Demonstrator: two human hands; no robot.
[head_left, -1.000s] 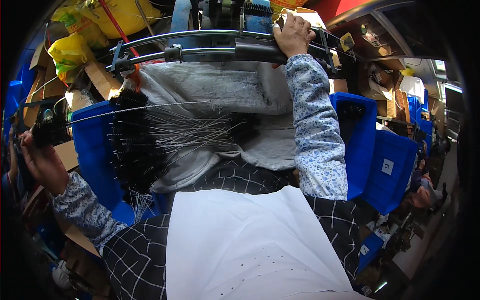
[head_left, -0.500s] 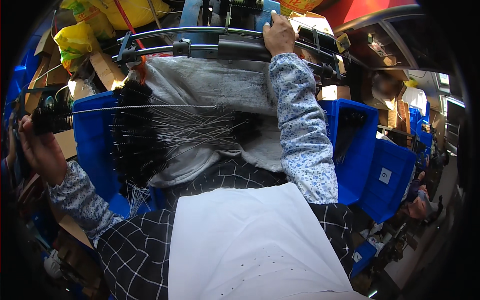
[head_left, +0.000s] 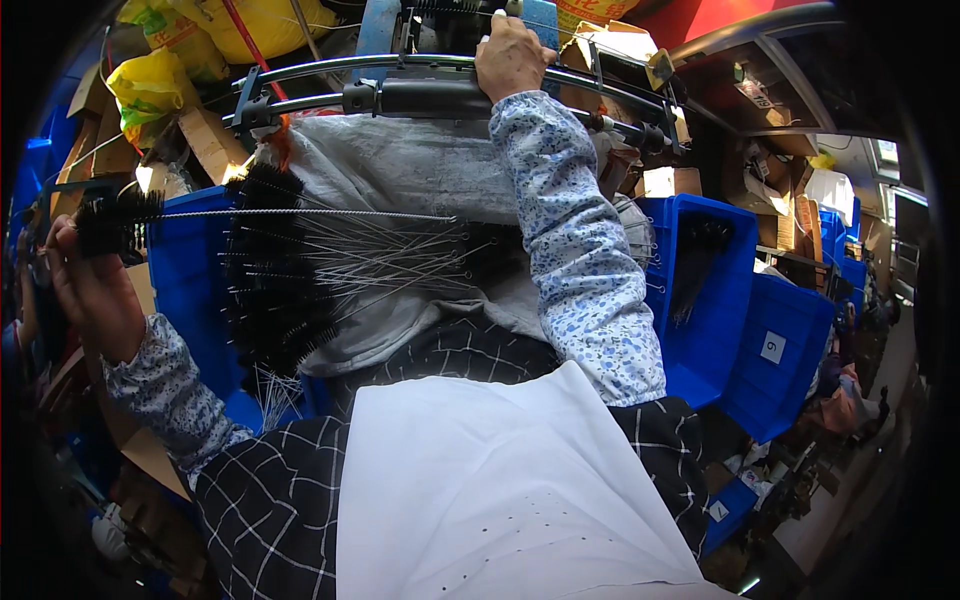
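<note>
My left hand (head_left: 95,290) is out at the far left, its fingers closed at the black bristle head of a wire bottle brush (head_left: 300,212). The brush's twisted wire stem runs level to the right and ends in a small loop. My right hand (head_left: 512,58) is up at the machine, fingers curled over a sliding carriage (head_left: 445,97) on two metal rails (head_left: 330,63); its fingertips hide what they grip. Under the held brush, a pile of similar brushes (head_left: 275,270) lies on grey cloth (head_left: 400,165) over my lap, bristles left and wire stems right.
A blue bin (head_left: 190,270) stands at my left, with thin wires in it. At my right are more blue bins (head_left: 725,290), one holding dark brushes. Yellow bags (head_left: 155,90) and cardboard boxes (head_left: 212,145) crowd the far left. More boxes stand at the right.
My right hand and the dark carriage have slid left along the rails. The held brush has shifted slightly right, still in my left hand.
</note>
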